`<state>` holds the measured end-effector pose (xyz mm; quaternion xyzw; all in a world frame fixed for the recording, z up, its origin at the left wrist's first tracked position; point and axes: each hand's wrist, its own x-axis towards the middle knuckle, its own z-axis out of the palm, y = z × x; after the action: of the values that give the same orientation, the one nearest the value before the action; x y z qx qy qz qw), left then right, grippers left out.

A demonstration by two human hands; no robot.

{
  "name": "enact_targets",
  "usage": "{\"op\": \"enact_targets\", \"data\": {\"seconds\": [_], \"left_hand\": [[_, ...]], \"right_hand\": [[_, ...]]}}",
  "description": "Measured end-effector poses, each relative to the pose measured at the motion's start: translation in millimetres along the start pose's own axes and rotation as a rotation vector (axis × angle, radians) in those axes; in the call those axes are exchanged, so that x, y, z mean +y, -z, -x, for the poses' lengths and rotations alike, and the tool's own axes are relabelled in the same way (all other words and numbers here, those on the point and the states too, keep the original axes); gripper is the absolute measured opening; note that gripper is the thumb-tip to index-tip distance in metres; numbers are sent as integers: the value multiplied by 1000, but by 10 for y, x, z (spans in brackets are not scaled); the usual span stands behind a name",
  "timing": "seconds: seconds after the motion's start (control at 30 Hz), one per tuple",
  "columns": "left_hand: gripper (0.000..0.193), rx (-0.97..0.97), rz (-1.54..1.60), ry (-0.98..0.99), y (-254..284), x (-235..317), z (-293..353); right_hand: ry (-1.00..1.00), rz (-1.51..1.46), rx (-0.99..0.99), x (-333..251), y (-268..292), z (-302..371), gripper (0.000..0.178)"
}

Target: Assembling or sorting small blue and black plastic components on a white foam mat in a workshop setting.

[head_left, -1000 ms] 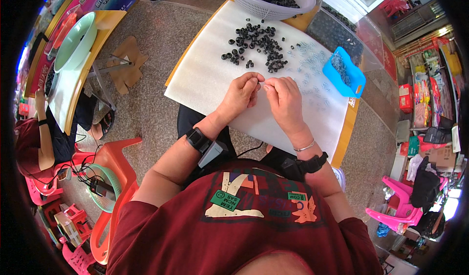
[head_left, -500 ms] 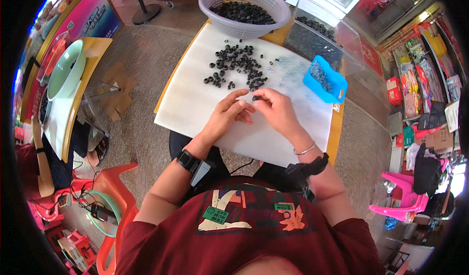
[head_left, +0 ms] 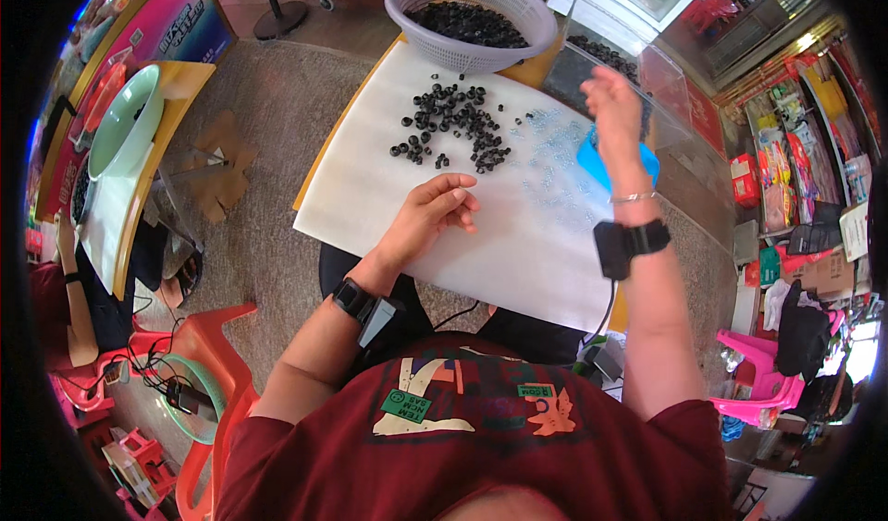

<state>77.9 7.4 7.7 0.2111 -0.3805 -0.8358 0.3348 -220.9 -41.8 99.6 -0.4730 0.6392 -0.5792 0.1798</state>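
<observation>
My left hand (head_left: 433, 212) hovers over the near half of a white board (head_left: 361, 188), its fingers loosely bent and apart, with nothing visible in them. Reaching out to the far right, my right hand (head_left: 617, 114) is above the clear plastic bin (head_left: 668, 91), near its near wall. Its fingers are apart and no piece shows in them. Small round black pieces (head_left: 453, 114) lie in a loose heap on the board. Tiny pale-blue bits (head_left: 550, 147) are scattered to their right. My right wrist and hand partly cover a bright blue scoop-shaped tray (head_left: 595, 162).
A lilac plastic colander (head_left: 472, 54) full of black pieces stands at the board's far edge. On the left, a second table bears a pale green basin (head_left: 127, 128), with another person's arm (head_left: 81, 322) beside it. A red chair (head_left: 217, 336) and pink stool (head_left: 768, 378) flank me.
My right hand has left the spot beside my left hand, where it held a black piece, and swung far right over the clear bin. The left hand has barely moved.
</observation>
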Motion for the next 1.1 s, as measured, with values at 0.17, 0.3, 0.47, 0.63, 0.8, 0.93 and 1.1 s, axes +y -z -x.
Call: {"op": "enact_targets", "data": {"seconds": [0.17,0.3,0.47,0.63,0.8,0.93,1.1], "left_hand": [[26,-12,-16,17,19,-11,-6],[25,-1,-21,6,38,-23,-17],[25,-17,19,-2,43,-16,-17],[25,-17,12,-1,38,-13,-18],[23,52,108,-86,50,-70,-40],[22,118,131,-136,44,-94,-46],[24,120,25,-189,20,-110,-30]], "right_hand": [[16,184,-360,283,-493,744,13],[221,409,-357,350,-748,866,10],[368,568,-324,437,-885,799,8],[454,594,-297,470,-918,756,12],[-207,-133,-470,93,-758,1020,18],[-495,-490,-537,-56,-674,1366,20],[-507,-508,-497,-80,-724,1645,19]]}}
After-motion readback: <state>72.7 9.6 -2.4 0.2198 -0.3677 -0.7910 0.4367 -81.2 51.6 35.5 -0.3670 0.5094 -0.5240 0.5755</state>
